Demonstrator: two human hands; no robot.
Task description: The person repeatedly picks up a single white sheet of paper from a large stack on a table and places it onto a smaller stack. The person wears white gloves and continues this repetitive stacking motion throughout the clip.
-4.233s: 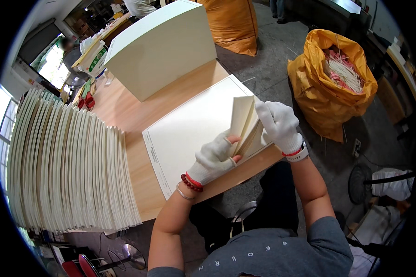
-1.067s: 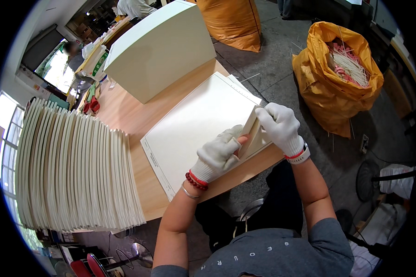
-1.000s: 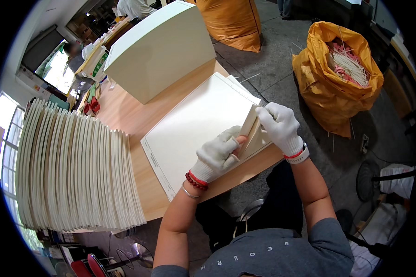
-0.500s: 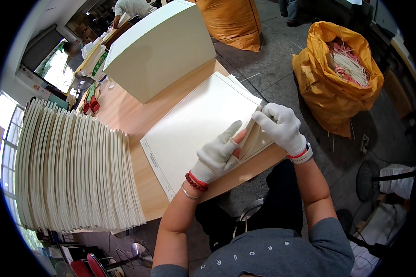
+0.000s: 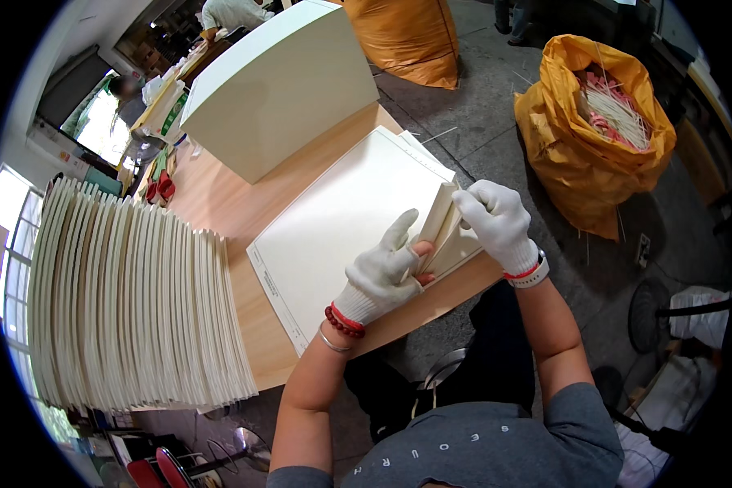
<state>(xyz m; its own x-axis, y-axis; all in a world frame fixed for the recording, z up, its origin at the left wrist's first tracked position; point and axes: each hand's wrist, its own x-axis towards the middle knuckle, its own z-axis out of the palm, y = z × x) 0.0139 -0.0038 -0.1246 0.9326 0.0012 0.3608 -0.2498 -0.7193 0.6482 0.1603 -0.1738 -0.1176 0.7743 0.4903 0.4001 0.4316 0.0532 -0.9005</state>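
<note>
A pile of large cream-white sheets (image 5: 342,220) with thin printed edge lines lies at an angle on the wooden table. At its near right side, a cream paper-like strip or turned-up edge (image 5: 437,224) stands up as a narrow fold. My left hand (image 5: 378,272), in a white glove with some fingertips bare, grips the lower end of this fold. One of its gloved fingers stays stretched out over the sheets. My right hand (image 5: 500,226), gloved in white, is closed at the fold's upper right end. Its fingertips are partly hidden.
Many curved cream panels (image 5: 138,301) stand packed in a row at the left. A large cream block-like stack (image 5: 285,89) stands behind the sheets. An orange sack of offcut strips (image 5: 577,163) is on the floor at right, another orange sack (image 5: 407,41) beyond the table.
The strip at the near right side has lifted and now stands more upright. My left fingers have closed round its lower end; my right hand has shifted slightly right.
</note>
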